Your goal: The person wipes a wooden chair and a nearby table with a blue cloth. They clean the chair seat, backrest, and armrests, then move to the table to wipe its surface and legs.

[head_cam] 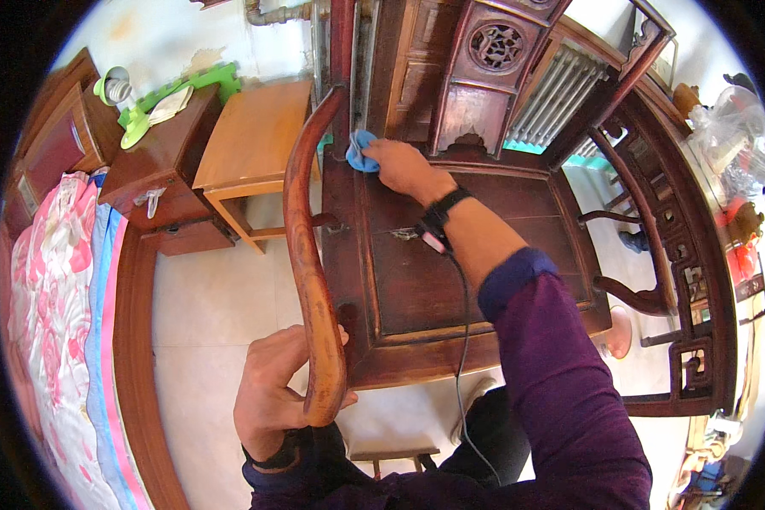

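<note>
A dark wooden armchair [433,268] with a carved back panel [484,76] stands before me. My right hand [405,167] grips a blue cloth [362,152] at the back left corner of the seat, close to the foot of the rear post. My left hand [271,382] is wrapped around the front end of the chair's curved left armrest [319,319], part of its fingers hidden behind the wood. A thin cable runs from the band on my right wrist down across the seat's front edge.
At left are a bed with floral bedding [54,274], a brown cabinet [159,146] bearing a green lamp [134,121], and a light wooden stool [255,137]. A radiator [564,89] is behind the chair. Openwork dark furniture [695,274] stands at right, near plastic bags [736,137].
</note>
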Demonstrator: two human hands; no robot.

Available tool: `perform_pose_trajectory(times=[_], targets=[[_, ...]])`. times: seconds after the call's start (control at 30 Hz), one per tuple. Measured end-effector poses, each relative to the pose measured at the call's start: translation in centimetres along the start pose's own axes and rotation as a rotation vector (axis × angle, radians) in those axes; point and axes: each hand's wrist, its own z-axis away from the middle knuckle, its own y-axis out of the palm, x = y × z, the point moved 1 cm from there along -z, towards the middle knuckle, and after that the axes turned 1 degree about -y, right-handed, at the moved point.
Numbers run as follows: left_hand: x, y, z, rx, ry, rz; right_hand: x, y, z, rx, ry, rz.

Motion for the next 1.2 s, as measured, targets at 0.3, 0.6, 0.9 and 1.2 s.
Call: perform_pose_trajectory(times=[0.3,0.6,0.9,1.2], targets=[[0.3,-0.1,0.6,0.030,-0.057,0.012,-7.9,-5.9,13.6,-0.081,0.127,0.189],[-0.1,-0.1,0.9,0.044,-0.115,-0.023,-17.6,-9.7,21.2,-0.014,0.700,0.372],[0.3,-0.3,0.5,0.081,-0.126,0.068,-17.5,-9.2,17.9,-0.033,0.794,0.314],[0.6,-0.5,0.2,0.091,-0.169,0.208,-20.1,-9.1,19.5,-0.001,0.683,0.519]])
